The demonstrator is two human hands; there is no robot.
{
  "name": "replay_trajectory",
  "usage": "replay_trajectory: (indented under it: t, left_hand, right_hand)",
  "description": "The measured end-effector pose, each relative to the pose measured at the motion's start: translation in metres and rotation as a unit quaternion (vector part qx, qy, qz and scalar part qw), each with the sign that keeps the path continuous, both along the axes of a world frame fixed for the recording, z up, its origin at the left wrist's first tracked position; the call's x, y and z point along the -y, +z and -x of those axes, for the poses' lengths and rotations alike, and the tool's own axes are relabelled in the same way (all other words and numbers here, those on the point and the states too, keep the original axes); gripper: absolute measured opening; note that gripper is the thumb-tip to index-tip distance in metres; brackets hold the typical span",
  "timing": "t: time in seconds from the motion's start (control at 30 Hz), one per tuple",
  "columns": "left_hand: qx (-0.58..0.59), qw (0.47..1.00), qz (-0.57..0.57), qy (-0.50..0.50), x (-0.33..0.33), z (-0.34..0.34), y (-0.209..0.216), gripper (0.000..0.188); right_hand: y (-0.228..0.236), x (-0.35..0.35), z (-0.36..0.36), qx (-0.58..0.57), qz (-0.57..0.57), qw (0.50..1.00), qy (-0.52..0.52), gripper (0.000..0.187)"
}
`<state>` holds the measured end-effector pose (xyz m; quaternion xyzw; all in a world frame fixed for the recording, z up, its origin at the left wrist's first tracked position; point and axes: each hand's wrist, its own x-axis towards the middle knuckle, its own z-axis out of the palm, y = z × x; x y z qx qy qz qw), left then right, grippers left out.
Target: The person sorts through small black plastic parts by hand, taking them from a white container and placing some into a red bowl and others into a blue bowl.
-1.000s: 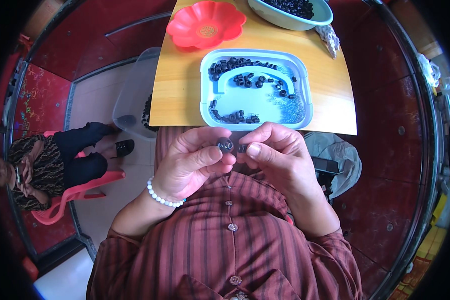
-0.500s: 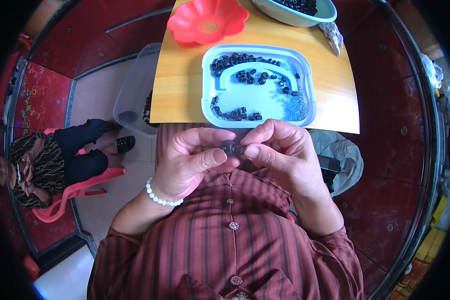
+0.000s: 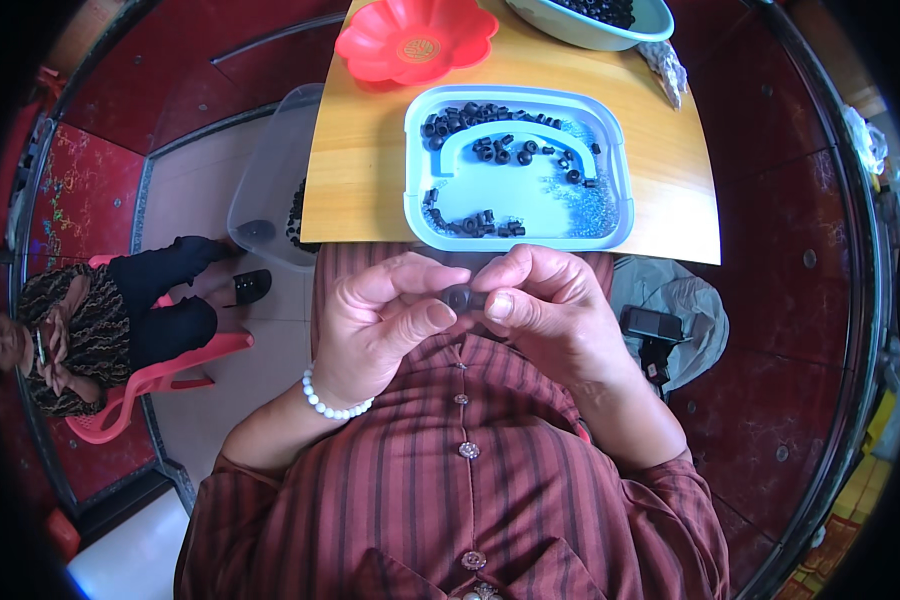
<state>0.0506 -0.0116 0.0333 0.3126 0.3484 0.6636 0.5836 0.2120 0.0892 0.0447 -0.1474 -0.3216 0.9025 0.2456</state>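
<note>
In front of my shirt, just short of the table's near edge, my two hands meet at a small round black part (image 3: pixel 460 298). My left hand (image 3: pixel 365 315), wearing a white bead bracelet, pinches its left side between thumb and fingers. From the right, my right hand (image 3: pixel 560 305) pinches a black piece up against it; my thumb and fingertips mostly cover that piece. Beyond my hands lies a pale blue tray (image 3: pixel 415 200). Several black parts (image 3: pixel 495 153) lie in it, some behind a curved ridge, along with many tiny clear bits (image 3: pixel 592 212) at the right.
On the wooden table (image 3: pixel 355 170) stand a red flower-shaped bowl (image 3: pixel 370 45) and a light green basin (image 3: pixel 570 30) of black parts. A clear tub (image 3: pixel 260 190) is at the left. A seated person (image 3: pixel 75 330) is farther left; a plastic bag (image 3: pixel 705 330) hangs at the right.
My hands have drawn slightly closer together, so the black part and the piece meeting it show less between my fingertips. The tray and the table things stay about where they were.
</note>
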Motion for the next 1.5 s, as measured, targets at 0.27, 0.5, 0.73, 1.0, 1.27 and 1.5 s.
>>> replay_trajectory:
  t: [0.27, 0.5, 0.73, 1.0, 1.27, 1.5]
  left_hand:
    - [-0.224, 0.964, -0.090, 0.110, 0.001, -0.002, -0.009, 0.024]
    - [-0.290, 0.933, -0.178, 0.119, -0.003, -0.001, -0.014, 0.024]
    - [-0.213, 0.955, -0.205, 0.027, -0.001, -0.002, -0.007, 0.024]
    - [-0.209, 0.957, -0.198, -0.014, 0.003, 0.003, 0.004, 0.023]
    - [-0.322, 0.929, -0.178, 0.031, 0.003, 0.017, -0.004, 0.024]
    - [-0.542, 0.810, -0.219, -0.054, -0.016, 0.040, 0.033, 0.030]
  right_hand:
    - [-0.008, 0.010, 0.000, -0.030, 0.056, 0.998, -0.002, 0.014]
    - [-0.025, 0.021, 0.005, -0.125, 0.216, 0.960, 0.129, 0.033]
    - [-0.027, 0.025, -0.005, -0.127, 0.209, 0.957, 0.155, 0.029]
    - [-0.011, 0.029, -0.008, -0.108, 0.212, 0.959, 0.152, 0.025]
    - [-0.017, 0.034, -0.002, -0.071, 0.179, 0.974, 0.116, 0.021]
    - [-0.025, 0.037, -0.001, -0.025, 0.080, 0.993, 0.077, 0.026]
